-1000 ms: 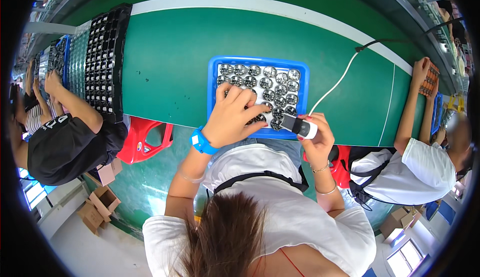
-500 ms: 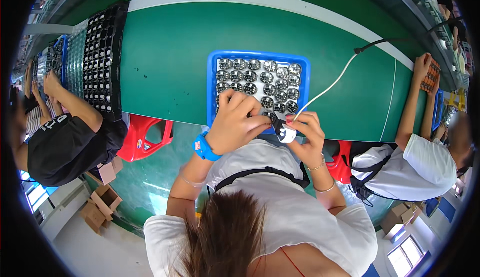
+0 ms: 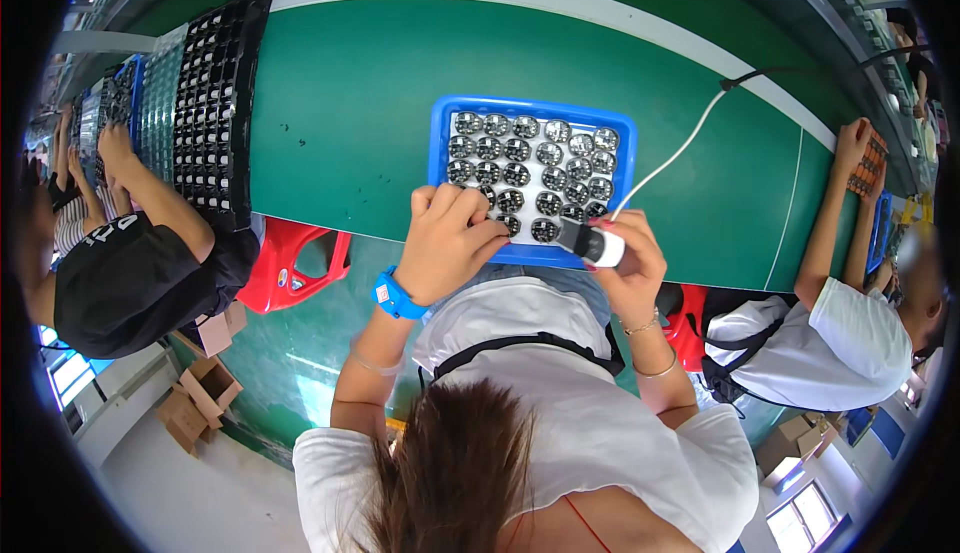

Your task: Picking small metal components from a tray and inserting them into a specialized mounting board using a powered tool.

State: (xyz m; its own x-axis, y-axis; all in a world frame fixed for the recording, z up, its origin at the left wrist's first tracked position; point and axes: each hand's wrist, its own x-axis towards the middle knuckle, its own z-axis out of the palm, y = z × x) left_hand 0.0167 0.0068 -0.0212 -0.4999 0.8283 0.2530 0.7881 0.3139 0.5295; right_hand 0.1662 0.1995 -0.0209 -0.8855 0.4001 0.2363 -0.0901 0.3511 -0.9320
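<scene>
My right hand (image 3: 632, 263) grips a small corded device (image 3: 600, 246) with a white body and a black front end, right at the near right rim of a blue tray (image 3: 438, 143). Its white cable (image 3: 683, 150) runs up and away to the right. Inside the tray, several round, shiny black-and-silver pieces (image 3: 525, 126) sit in rows on a white liner. My left hand (image 3: 445, 243) reaches over the tray's near left corner, fingers curled down and thumb close to a round piece (image 3: 508, 224). Its fingertips are hidden, so what they hold does not show.
The green table (image 3: 350, 103) has dark specks left of the tray. A black compartment tray (image 3: 210, 103) stands at the left. A co-worker sits on each side; the right one handles an orange-brown piece (image 3: 868, 165). A red stool (image 3: 285, 268) is at the left.
My left hand has drawn away from the corded device to the tray's near left corner. My right hand has turned the device so its black end points left. The whole view has shifted slightly.
</scene>
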